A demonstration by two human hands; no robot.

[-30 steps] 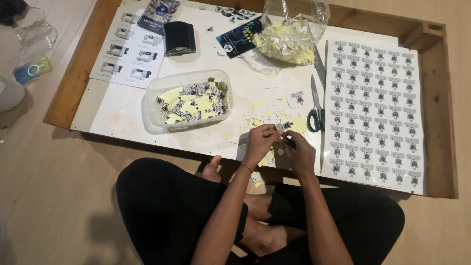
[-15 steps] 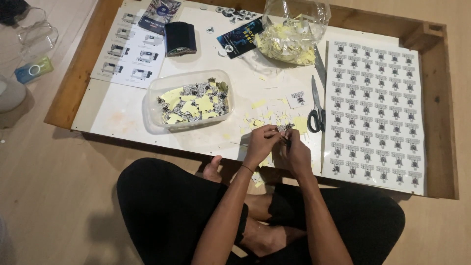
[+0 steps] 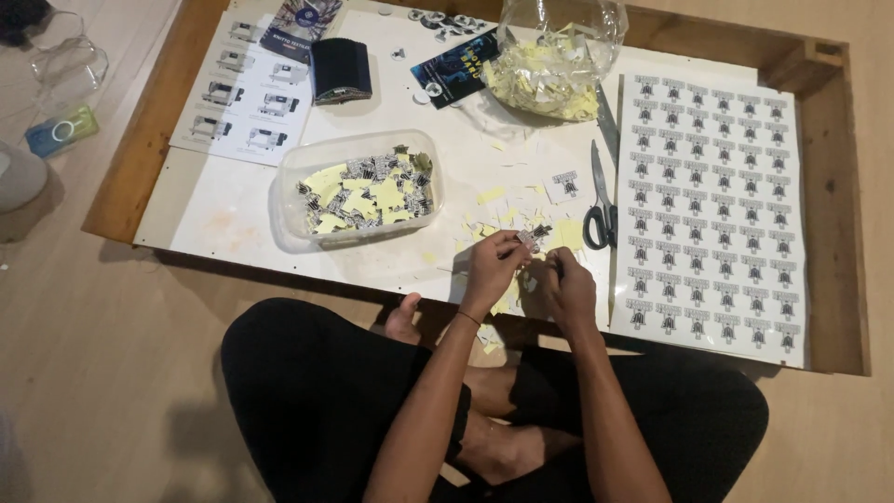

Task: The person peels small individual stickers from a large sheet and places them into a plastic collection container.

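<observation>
My left hand point(image 3: 491, 266) pinches a small printed sticker point(image 3: 533, 237) at the near edge of the white board point(image 3: 233, 210). My right hand point(image 3: 568, 287) is right beside it, fingers curled at the sticker's lower edge; whether it grips the sticker or its backing I cannot tell. Yellow backing scraps point(image 3: 563, 233) lie scattered around both hands. A clear plastic tub point(image 3: 358, 189) of cut stickers and yellow pieces sits to the left. Scissors point(image 3: 601, 200) lie just right of my hands, beside a large sticker sheet point(image 3: 712, 205).
A clear bag of yellow scraps point(image 3: 549, 65) stands at the back. A black pouch point(image 3: 340, 70), printed leaflets point(image 3: 247, 93) and a dark card point(image 3: 456, 65) lie at the back left. A wooden frame point(image 3: 838, 205) surrounds the board. My crossed legs are below.
My hands have stayed at the same spot, with the fingers shifting slightly around the small sticker. Nothing else has moved.
</observation>
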